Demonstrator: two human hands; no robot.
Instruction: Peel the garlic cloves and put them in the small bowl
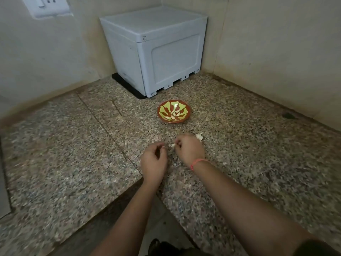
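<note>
A small brown bowl (187, 115) with a green pattern stands on the speckled counter and holds several peeled garlic cloves (174, 115). Below it, my right hand (190, 150) pinches a pale garlic clove (173, 145) at its fingertips. My left hand (154, 159) hovers just left of that clove with fingers curled, and a small pale scrap shows at its fingertips. Behind my right hand, the rest of a garlic bulb (199, 136) lies on the counter, partly hidden.
A grey plastic box (156, 50) sits on a black mat in the corner behind the bowl. Walls close the counter at the back and right. The counter edge (118, 196) cuts in an L shape near my arms.
</note>
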